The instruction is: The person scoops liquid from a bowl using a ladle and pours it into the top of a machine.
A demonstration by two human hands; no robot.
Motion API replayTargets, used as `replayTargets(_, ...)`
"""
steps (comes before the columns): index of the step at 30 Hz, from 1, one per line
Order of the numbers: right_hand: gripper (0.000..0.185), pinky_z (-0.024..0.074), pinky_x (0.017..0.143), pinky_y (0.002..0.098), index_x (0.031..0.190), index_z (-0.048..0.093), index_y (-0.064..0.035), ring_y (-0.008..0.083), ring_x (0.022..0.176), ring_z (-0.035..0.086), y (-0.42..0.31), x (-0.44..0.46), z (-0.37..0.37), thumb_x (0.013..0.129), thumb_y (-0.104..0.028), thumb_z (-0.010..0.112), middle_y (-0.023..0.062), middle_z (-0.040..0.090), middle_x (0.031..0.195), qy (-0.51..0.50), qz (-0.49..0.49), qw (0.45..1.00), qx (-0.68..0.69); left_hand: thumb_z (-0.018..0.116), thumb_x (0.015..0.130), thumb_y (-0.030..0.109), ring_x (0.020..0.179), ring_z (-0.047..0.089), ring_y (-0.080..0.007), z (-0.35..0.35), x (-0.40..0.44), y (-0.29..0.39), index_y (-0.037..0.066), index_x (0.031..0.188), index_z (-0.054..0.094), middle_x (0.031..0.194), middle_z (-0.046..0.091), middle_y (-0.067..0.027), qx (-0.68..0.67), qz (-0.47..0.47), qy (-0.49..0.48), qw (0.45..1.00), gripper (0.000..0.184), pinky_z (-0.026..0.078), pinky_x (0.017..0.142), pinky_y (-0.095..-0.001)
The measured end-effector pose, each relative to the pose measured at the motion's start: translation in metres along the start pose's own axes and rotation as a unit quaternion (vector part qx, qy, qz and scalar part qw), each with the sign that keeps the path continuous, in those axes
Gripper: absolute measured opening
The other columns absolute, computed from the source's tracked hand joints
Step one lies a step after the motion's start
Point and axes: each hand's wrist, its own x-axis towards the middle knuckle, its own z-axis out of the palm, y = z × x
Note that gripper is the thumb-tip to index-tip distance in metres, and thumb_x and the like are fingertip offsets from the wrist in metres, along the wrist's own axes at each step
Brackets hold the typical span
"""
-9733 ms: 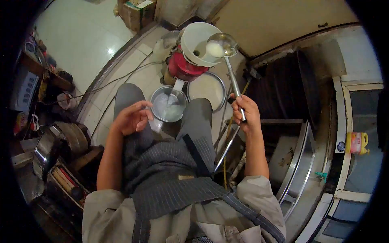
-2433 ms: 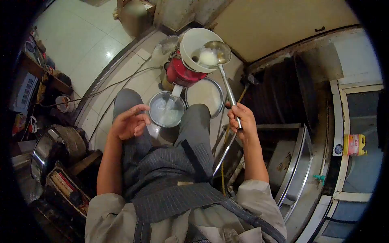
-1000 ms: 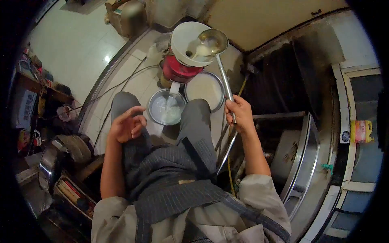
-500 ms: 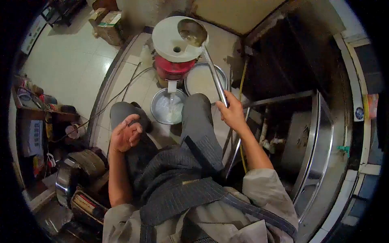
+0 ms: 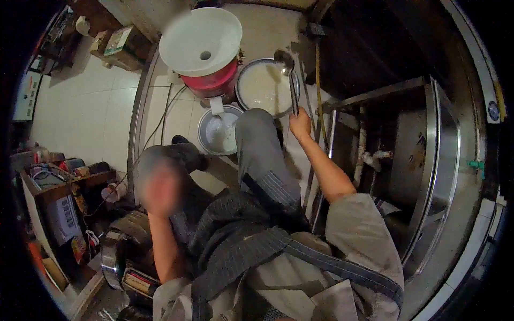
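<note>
My right hand [image 5: 300, 125] is closed round the handle of a long metal ladle [image 5: 294, 91]. The ladle's bowl is at the far right rim of a wide metal basin [image 5: 239, 92] holding pale, cloudy liquid; whether it touches the liquid I cannot tell. Left of the basin stands a red machine [image 5: 211, 83] topped by a round white hopper [image 5: 182, 45] with a dark central hole. Its white spout [image 5: 216, 105] points down at a smaller metal bowl [image 5: 201, 134] with whitish liquid inside. My left hand [image 5: 160, 187], blurred, is by my left knee and its fingers cannot be made out.
A metal-framed stand [image 5: 431, 160] with pipes behind it is on the right. Cardboard boxes [image 5: 126, 48] sit at the upper left. A cluttered low shelf [image 5: 59, 187] is at the left, and a cable [image 5: 155, 131] crosses the floor near the machine.
The ladle has moved from above the white hopper to the right-hand basin, with my right hand still gripping it. The view has shifted, and my left hand has become blurred.
</note>
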Motion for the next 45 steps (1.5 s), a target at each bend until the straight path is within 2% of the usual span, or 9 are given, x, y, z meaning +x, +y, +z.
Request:
replayTargets(9,0.034,0.0518,0.079,0.0517,0.112,0.059,-0.0018,0.0407,0.092,0.067,0.06,0.008,0.064,0.083,-0.02,0.062,0.0215,0.07,0.101,-0.1,0.199,0.963,-0.149,0.032,0.106,0.019,0.135,0.041,-0.0224,0.023,0.007,0.002,0.004,0.148,0.032,0.15,0.039,-0.0114,-0.142,-0.085,-0.142,0.976,0.045,0.034,0.114,-0.0365)
replayTargets(12,0.03,0.0543,0.074,0.0489,0.104,0.063,0.0016,0.0379,0.083,0.069,0.082,0.007,0.086,0.081,-0.018,0.065,0.0205,0.071,0.093,-0.089,0.183,0.974,-0.101,0.032,0.106,0.021,0.137,0.04,-0.0231,0.026,-0.003,0.001,0.004,0.149,0.031,0.151,0.038,-0.0117,-0.215,0.052,0.12,0.968,0.046,0.033,0.115,-0.0367)
replayTargets(13,0.03,0.0523,0.062,0.0452,0.096,0.062,0.0019,0.0341,0.07,0.065,0.098,0.009,0.099,0.081,-0.023,0.068,0.0181,0.068,0.082,-0.129,0.241,0.962,0.029,0.033,0.105,0.019,0.136,0.041,-0.0233,0.023,-0.004,0.004,0.004,0.148,0.034,0.15,0.04,-0.0116,-0.497,-0.016,0.124,0.859,0.045,0.034,0.114,-0.0368)
replayTargets(15,0.033,0.0504,0.051,0.0414,0.089,0.061,0.0022,0.0302,0.056,0.061,0.102,0.013,0.101,0.08,-0.029,0.071,0.0158,0.064,0.071,-0.165,0.29,0.929,0.16,0.037,0.103,0.017,0.135,0.043,-0.0236,0.015,-0.005,0.009,0.004,0.146,0.038,0.149,0.043,-0.0115,-0.895,-0.144,0.094,0.412,0.045,0.035,0.113,-0.037)
replayTargets(17,0.025,0.0385,0.038,0.0332,0.077,0.057,-0.005,0.0201,0.04,0.043,0.09,0.007,0.085,0.085,-0.025,0.068,0.0062,0.051,0.056,-0.266,0.421,0.799,0.337,0.037,0.103,0.018,0.129,0.044,-0.0232,0.019,-0.004,0.005,0.004,0.145,0.038,0.145,0.045,-0.0121,-0.836,-0.178,0.087,0.512,0.044,0.037,0.108,-0.0367)
replayTargets(19,0.025,0.0343,0.037,0.0309,0.072,0.054,-0.0095,0.0166,0.039,0.043,0.088,-0.003,0.081,0.087,-0.025,0.067,0.0031,0.05,0.053,-0.254,0.448,0.753,0.409,0.038,0.103,0.019,0.123,0.046,-0.0228,0.029,-0.002,0.003,0.004,0.145,0.038,0.141,0.047,-0.0128,-0.41,-0.123,0.013,0.904,0.044,0.038,0.103,-0.0363)
replayTargets(20,0.028,0.0301,0.036,0.0287,0.068,0.051,-0.0141,0.013,0.038,0.043,0.088,-0.008,0.078,0.089,-0.025,0.065,-0.0001,0.048,0.051,-0.24,0.475,0.699,0.478,0.038,0.103,0.02,0.12,0.047,-0.0226,0.033,-0.001,0.002,0.004,0.145,0.039,0.139,0.048,-0.0132,-0.24,-0.099,-0.026,0.965,0.044,0.039,0.1,-0.0361)
replayTargets(29,0.021,0.0298,0.038,0.0243,0.077,0.054,-0.0122,0.0078,0.041,0.037,0.06,-0.039,0.014,0.093,-0.023,0.062,-0.0032,0.047,0.056,-0.261,0.429,0.693,0.518,0.039,0.104,0.025,0.094,0.054,-0.0208,0.077,-0.003,-0.004,0.004,0.142,0.039,0.122,0.056,-0.0162,0.043,-0.08,-0.187,0.978,0.044,0.046,0.077,-0.0343)
replayTargets(45,0.017,0.032,0.042,0.0204,0.105,0.056,-0.0017,0.0047,0.049,0.041,-0.065,-0.024,-0.153,0.097,-0.016,0.056,-0.0011,0.052,0.07,-0.316,0.303,0.741,0.508,0.043,0.102,0.03,0.067,0.054,-0.0184,0.075,0.003,-0.013,0.005,0.139,0.04,0.109,0.061,-0.0216,0.107,-0.067,-0.147,0.981,0.045,0.048,0.056,-0.0328)
